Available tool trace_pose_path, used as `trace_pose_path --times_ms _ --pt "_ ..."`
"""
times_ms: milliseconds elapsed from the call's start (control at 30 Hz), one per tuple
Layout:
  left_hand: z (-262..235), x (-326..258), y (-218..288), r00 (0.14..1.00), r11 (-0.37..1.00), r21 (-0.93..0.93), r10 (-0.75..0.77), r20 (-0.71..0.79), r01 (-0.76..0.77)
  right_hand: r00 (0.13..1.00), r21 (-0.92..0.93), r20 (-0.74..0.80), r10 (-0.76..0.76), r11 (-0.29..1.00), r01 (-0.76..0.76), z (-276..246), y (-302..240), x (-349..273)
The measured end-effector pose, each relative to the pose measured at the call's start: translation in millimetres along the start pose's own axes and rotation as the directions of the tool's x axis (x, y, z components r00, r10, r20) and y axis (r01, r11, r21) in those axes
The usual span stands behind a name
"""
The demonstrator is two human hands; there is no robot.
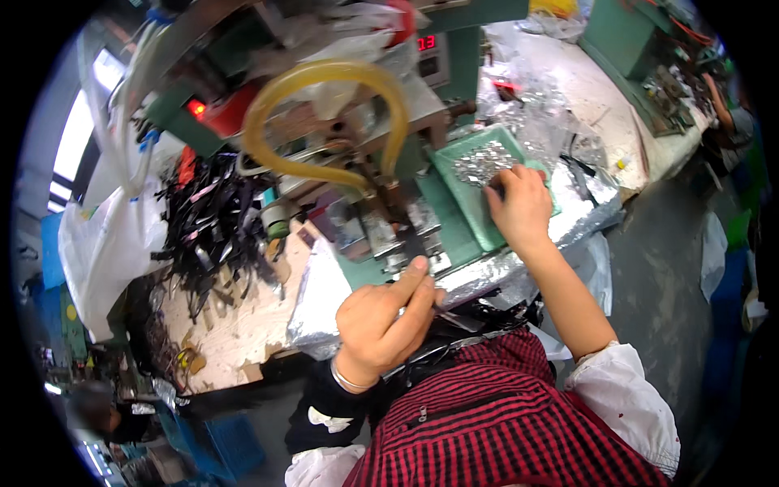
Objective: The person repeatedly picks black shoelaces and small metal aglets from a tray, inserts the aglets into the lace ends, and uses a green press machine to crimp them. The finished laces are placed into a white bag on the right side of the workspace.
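Near the table's (235, 345) front edge, the left hand (381, 321), index finger straight, touches a black strip (414, 244); the right hand (521, 207), fingers curled, reaches into a green tray (480, 226); grips unclear.

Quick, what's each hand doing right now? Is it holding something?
Left hand: pointer finger out at the dark strip; can't tell if it's gripping.
Right hand: fingers curled at the green tray; can't tell if it's holding anything.
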State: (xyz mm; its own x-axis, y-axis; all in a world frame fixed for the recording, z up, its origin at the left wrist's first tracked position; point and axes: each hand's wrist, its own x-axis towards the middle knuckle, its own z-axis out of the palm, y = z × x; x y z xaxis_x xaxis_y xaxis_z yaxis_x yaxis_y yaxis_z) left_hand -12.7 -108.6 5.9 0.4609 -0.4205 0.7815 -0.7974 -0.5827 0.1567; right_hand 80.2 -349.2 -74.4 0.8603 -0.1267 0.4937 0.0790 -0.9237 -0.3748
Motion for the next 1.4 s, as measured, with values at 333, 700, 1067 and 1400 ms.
trace_pose_path --times_ms 333,700,1067,1400 --pt "-98.9 -47.5 -34.2 0.764 0.715 0.313 -0.478 -0.433 0.625 0.997 0.373 0.022 0.076 0.924 -0.079 -4.7 16.4 -6.4" --pt "-80.6 -166.3 -190.1 0.733 0.643 0.572 -0.672 0.104 0.508 0.998 0.353 -0.005 0.070 0.934 -0.064 -31.2 14.2 -31.7" --pt "-37.9 -112.1 -142.4 0.618 0.648 -0.244 -0.762 -0.192 0.722 0.978 0.773 -0.121 -0.171 0.602 0.201 -46.2 -90.9 9.9" --pt "-62.9 0.0 -46.2 0.711 0.787 -0.522 -0.570 -0.411 0.330 0.963 0.953 0.271 0.012 0.138 -0.270 -41.6 -114.5 1.1"
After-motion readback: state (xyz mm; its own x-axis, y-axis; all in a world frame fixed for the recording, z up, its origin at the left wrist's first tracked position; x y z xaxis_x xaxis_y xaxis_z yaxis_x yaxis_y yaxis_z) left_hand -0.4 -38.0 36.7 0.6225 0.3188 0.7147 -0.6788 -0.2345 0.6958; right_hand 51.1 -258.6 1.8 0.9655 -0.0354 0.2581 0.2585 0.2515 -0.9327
